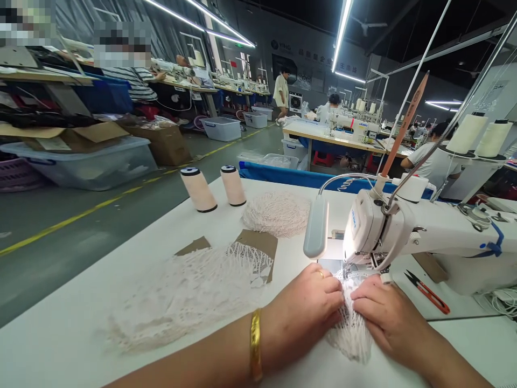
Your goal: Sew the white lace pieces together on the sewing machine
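Observation:
Under the needle of a white sewing machine (363, 231) lies a piece of white fringed lace (352, 328), its strands hanging toward me. My left hand (309, 299), with a ring and a gold bracelet at the wrist, grips the lace's left edge with bent fingers. From the right, my right hand (390, 318) pinches the same lace close to the presser foot. The fingertips of both hands are partly hidden by the lace. More white lace (181, 296) is spread over brown card (258, 245) to the left, and a coiled heap of fringe (277, 213) sits behind it.
Two cream thread cones (199, 191) stand at the table's back left. A lamp (316, 229) hangs beside the machine head. Red-handled thread snips (428, 292) lie at right. Beyond the table are plastic bins (221, 129), cardboard boxes and several people at other machines.

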`<state>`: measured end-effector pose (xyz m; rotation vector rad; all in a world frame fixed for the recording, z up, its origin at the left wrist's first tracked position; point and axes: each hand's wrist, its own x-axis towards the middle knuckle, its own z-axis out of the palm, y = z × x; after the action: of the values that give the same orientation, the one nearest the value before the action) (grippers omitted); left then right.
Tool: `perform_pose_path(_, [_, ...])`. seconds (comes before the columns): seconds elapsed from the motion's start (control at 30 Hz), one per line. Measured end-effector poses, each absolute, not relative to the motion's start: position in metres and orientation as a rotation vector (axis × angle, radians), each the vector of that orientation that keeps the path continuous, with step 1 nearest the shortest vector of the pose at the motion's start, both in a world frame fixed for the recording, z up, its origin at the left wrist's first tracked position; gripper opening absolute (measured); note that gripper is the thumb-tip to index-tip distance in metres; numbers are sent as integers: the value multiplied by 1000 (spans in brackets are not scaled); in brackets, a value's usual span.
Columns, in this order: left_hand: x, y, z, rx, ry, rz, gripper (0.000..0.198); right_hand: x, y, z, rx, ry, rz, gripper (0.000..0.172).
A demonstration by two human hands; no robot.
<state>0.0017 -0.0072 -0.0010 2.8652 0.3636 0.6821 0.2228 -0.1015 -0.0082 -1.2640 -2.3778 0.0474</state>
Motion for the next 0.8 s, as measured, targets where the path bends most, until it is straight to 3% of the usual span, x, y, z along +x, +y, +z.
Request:
perform_pose_path(0.4, [3, 1, -8, 2862, 379, 729, 17, 224, -97, -13, -1294, -2322, -39, 33])
perform_pose_path(0.57, [3, 7, -7, 2868, 409, 761, 17, 224, -94, -13, -1341, -2306, -55, 41])
perform_pose_path(0.8, [1, -8, -2, 2872, 92, 733, 18, 225, -99, -13, -1281, -2304, -21, 38])
